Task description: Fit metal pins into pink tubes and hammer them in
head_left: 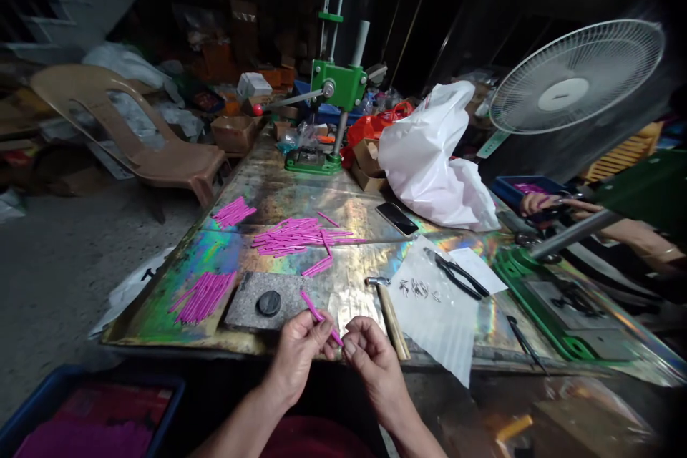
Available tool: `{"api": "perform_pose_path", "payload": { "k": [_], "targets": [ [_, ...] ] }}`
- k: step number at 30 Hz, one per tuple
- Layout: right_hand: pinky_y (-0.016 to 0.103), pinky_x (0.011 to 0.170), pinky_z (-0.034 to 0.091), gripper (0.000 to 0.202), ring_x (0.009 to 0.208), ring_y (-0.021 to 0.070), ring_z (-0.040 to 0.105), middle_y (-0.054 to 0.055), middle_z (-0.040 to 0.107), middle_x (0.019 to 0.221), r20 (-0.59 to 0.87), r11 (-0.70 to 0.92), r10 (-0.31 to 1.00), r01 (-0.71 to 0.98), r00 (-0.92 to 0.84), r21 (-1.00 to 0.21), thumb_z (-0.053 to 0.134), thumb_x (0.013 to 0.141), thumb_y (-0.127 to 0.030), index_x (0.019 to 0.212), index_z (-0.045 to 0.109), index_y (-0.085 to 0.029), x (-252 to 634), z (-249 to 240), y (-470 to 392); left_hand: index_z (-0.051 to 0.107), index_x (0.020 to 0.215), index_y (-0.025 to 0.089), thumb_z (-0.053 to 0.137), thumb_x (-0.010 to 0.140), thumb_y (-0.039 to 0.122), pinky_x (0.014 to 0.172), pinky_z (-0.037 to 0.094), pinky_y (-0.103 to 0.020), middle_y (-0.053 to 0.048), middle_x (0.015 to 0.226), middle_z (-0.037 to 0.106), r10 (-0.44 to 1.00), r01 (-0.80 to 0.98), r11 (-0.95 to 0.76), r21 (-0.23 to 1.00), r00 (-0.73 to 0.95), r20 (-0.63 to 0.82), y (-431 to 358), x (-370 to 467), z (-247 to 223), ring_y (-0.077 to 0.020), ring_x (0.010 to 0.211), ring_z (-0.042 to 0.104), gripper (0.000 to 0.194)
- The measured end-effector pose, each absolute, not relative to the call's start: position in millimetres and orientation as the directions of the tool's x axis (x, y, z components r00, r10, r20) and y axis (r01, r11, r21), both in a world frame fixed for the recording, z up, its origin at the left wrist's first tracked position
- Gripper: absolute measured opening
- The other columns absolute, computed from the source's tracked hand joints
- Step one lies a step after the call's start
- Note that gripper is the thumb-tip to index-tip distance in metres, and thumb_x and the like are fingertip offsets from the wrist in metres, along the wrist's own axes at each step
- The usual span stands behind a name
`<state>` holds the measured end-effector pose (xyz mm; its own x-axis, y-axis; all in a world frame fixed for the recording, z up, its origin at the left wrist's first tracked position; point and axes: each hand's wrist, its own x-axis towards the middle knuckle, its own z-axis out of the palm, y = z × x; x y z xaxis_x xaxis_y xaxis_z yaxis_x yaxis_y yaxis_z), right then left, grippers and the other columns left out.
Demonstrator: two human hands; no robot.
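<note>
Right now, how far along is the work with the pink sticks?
Possibly done: two tidy bundles on the left. In hand: one pink stick in the left hand, the right hand at its end. Apparently left: the looser heap mid-table and metal pieces on the sheet.

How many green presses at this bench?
2. Far green press: on the bench, toward its far end. Near green press: along the right side, partly out of frame. Dark background may hide more.
</note>
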<state>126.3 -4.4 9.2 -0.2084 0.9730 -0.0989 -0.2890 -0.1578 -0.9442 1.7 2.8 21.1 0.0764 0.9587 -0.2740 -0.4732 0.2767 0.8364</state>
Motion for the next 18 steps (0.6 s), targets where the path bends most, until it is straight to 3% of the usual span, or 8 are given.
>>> {"api": "perform_pose_path", "payload": {
  "k": [5, 11, 15, 18],
  "targets": [
    [0.021, 0.048, 0.026, 0.025, 0.048, 0.0071, 0.035, -0.008, 0.042, 0.055, -0.127, -0.199, 0.97, -0.376, -0.207, -0.905, 0.061, 0.07, -0.031, 0.086, 0.045, -0.022, 125.4, 2.6, -3.8, 0.055, 0.067, 0.013, 0.062, 0.069, 0.033, 0.044, 0.034, -0.017, 0.005, 0.055, 0.051, 0.973, -0.415, 0.217, 0.884, 0.021, -0.229, 1.9, 1.8, 20.0, -0.0045, 0.043, 0.042, 0.02],
    [0.021, 0.047, 0.028, 0.031, 0.045, 0.0072, 0.037, -0.009, 0.044, 0.053, -0.168, -0.211, 0.975, -0.373, -0.145, -0.904, 0.065, 0.065, -0.033, 0.085, 0.044, -0.022, 118.2, 3.5, -1.3, 0.056, 0.066, 0.014, 0.063, 0.066, 0.035, 0.045, 0.036, -0.018, 0.005, 0.054, 0.051, 0.98, -0.352, 0.17, 0.921, -0.039, -0.196, 0.4, 2.2, 26.0, -0.0048, 0.041, 0.043, 0.023],
    [0.021, 0.047, 0.03, 0.032, 0.045, 0.008, 0.038, -0.008, 0.043, 0.053, -0.166, -0.207, 0.973, -0.295, -0.158, -0.933, 0.063, 0.065, -0.038, 0.085, 0.045, -0.021, 117.7, 5.6, 1.0, 0.054, 0.067, 0.015, 0.061, 0.067, 0.036, 0.041, 0.034, -0.017, 0.004, 0.054, 0.055, 0.98, -0.365, 0.162, 0.917, -0.048, -0.192, 1.3, -2.4, 23.3, -0.0051, 0.039, 0.044, 0.023],
    [0.023, 0.051, 0.036, 0.029, 0.052, 0.0111, 0.045, -0.005, 0.048, 0.059, -0.131, -0.138, 0.988, -0.09, -0.078, -0.986, 0.057, 0.068, -0.043, 0.083, 0.049, -0.02, 136.5, 2.2, 9.6, 0.053, 0.069, 0.015, 0.061, 0.067, 0.035, 0.041, 0.034, -0.017, 0.002, 0.054, 0.059, 0.974, -0.38, 0.132, 0.915, -0.123, -0.192, 6.2, -19.2, 19.5, -0.0063, 0.04, 0.046, 0.022]
  ]
}}
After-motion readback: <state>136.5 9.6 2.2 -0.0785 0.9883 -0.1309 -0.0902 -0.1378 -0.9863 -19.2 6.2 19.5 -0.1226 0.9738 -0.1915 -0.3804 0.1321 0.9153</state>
